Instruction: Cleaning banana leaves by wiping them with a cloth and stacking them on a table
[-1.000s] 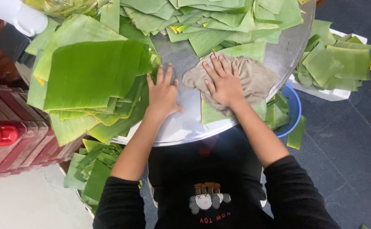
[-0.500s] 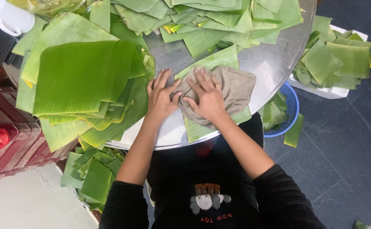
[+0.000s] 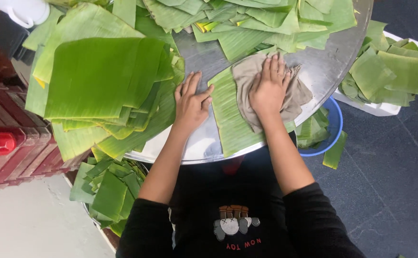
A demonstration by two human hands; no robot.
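Head view: your right hand presses flat, fingers spread, on the beige cloth atop a banana leaf strip on the round metal counter. Your left hand, open, pins the strip's edge so it stays put. Cut leaf stack lies just left.

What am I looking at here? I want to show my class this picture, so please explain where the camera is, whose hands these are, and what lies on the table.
The camera sits on a person's head and looks down, so both arms belong to that person. The right hand presses a beige cloth flat onto a banana leaf piece. The left hand lies flat at that leaf's edge, holding nothing in its grip. They rest on a round metal table. A stack of cut leaves lies to the left, with more leaves at the far side. A blue basin stands on the floor.
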